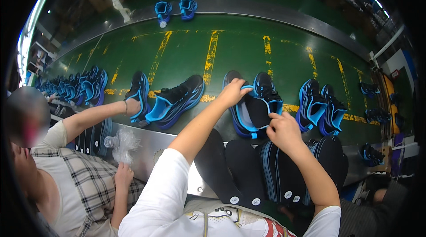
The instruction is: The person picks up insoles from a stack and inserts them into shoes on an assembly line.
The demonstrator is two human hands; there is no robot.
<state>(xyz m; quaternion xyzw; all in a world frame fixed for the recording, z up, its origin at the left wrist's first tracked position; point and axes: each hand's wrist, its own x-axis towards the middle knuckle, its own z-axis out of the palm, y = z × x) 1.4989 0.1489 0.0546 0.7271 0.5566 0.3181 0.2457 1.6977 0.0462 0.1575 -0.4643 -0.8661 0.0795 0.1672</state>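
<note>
A black sneaker with bright blue edging stands on the green belt in front of me, heel toward me. My left hand is closed on its upper at the tongue. A black insole lies tilted over the shoe's opening, its front end toward the inside. My right hand pinches the edge of this insole; the fingertips are partly hidden. Just beyond, touching or nearly touching, is the matching sneaker. Below my hands, stacked black insoles with round white stickers rest along the metal table edge.
Another pair of sneakers stands to the right. On the left a co-worker's hand reaches into a sneaker, with crumpled clear plastic nearby. More shoes line the green belt; two sit on the far metal ledge.
</note>
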